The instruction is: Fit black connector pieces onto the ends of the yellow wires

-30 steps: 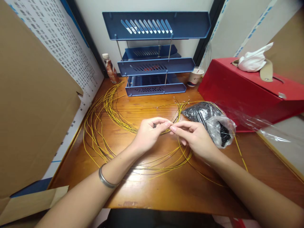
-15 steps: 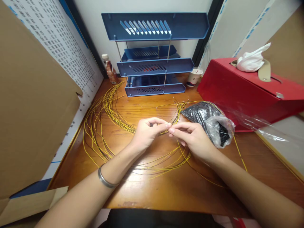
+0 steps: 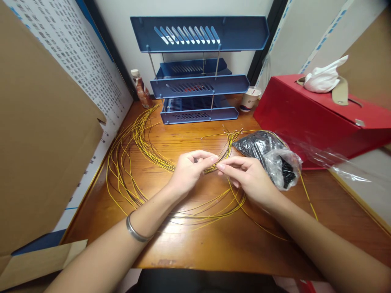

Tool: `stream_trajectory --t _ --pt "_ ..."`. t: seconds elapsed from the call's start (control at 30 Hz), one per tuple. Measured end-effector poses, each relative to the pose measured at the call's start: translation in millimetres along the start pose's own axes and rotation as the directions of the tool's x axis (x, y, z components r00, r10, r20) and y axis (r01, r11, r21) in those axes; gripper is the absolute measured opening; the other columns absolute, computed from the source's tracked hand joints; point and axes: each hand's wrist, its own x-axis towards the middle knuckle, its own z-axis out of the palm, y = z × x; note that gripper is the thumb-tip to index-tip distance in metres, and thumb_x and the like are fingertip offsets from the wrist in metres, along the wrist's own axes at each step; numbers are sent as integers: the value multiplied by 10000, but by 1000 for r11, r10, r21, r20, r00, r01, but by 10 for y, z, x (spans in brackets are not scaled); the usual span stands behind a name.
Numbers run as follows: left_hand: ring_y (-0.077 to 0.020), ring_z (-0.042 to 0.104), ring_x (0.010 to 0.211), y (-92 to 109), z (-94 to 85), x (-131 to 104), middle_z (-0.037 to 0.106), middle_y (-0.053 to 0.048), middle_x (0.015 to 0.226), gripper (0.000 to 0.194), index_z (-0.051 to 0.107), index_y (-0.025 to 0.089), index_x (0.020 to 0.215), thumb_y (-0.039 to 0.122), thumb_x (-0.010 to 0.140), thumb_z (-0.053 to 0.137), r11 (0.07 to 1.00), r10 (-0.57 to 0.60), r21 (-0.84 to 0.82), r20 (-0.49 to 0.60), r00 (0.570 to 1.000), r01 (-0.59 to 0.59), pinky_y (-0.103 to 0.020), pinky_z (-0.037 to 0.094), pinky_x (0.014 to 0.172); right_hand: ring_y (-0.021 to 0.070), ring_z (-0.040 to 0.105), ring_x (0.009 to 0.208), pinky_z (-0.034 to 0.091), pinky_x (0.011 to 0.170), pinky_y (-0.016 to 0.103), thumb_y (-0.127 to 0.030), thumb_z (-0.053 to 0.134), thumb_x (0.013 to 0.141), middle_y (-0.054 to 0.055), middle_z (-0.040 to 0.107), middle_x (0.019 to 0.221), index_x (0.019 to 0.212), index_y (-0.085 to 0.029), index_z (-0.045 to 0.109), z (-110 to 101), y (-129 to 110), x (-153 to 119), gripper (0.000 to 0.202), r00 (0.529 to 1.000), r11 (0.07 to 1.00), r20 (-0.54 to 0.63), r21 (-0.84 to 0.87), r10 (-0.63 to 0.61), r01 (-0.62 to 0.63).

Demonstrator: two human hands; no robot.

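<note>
Small work desk, office type or light assembly; exact use cannot be confirmed. Evidence: blue file trays [image 3: 200,86] against a white partition, wooden desktop [image 3: 183,252], looped yellow and dark wires [image 3: 146,150], bag [image 3: 259,146] of small black parts. Paper cup [image 3: 250,99] and drink bottle [image 3: 141,89] noted behind.

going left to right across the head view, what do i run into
brown cardboard, bottle with a white cap, left hand, right hand, white tissue
</note>
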Motion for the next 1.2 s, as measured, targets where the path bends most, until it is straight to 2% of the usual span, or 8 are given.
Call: stream_trajectory --t 0.17,0.3,0.57,0.63,0.77,0.83,0.97,1.2 --pt "-63 388 475 -15 -3 24 511 45 517 308 732 151 716 403 615 877 999 -19 -31 -58 998 17 -238 256 471 75 384 466 268 449 244 -432 741 779 36 662 657 742 -152 724 3 -3 -4 283 1000 1000 3 4 7 -7" --pt "-60 331 447 -1 -43 40 457 58 485 320 742 159 772 465 703 812 999 1 -34 -100 995 -4 -238 256 460 70 396 450 276 430 235 -411 754 758 39 691 685 774 -152 727 12 -13 4 261 999 998 -12 48 35 -34" --pt "-85 437 538 22 -53 0 674 -18 679 293 805 167 949 381 751 774 999 -13 39 123 992 9 -229 317 503 65 385 433 261 422 239 -458 769 731 22 662 642 741 -159 714 2 -43 18 303 998 994 2 88 59 -59" --pt "-89 462 554 9 -38 -6 708 -34 719 287 810 168 963 366 758 775 999 -17 32 150 989 12 -228 332 511 64 374 428 251 421 242 -458 762 736 10 639 612 723 -160 710 -2 -49 18 302 998 994 12 89 55 -56" --pt "-103 533 597 12 -11 -8 742 -51 750 211 819 157 887 319 757 782 1000 -11 8 136 991 10 -226 394 550 63 358 422 240 430 244 -443 743 766 -21 562 531 716 -154 709 -9 -27 22 295 998 994 30 93 46 -49" --pt "-103 544 604 26 -1 -9 736 -45 722 176 813 151 829 307 752 785 1000 -7 -7 128 992 8 -223 412 565 59 362 421 239 431 244 -433 744 770 -17 587 560 763 -152 723 -12 -9 24 282 998 993 38 112 42 -46" --pt "-84 503 559 45 9 -3 696 -22 638 153 790 145 729 297 719 808 1000 5 -29 89 996 -3 -218 406 558 55 384 432 247 429 243 -426 756 764 15 669 676 827 -154 736 -10 -1 22 279 998 990 45 131 49 -55" --pt "-69 448 518 36 -1 14 661 -11 606 179 767 136 684 296 650 841 999 -11 -30 35 999 12 -228 375 536 55 389 439 248 422 233 -404 772 744 19 676 680 794 -152 721 5 -17 18 263 998 990 32 126 59 -62"
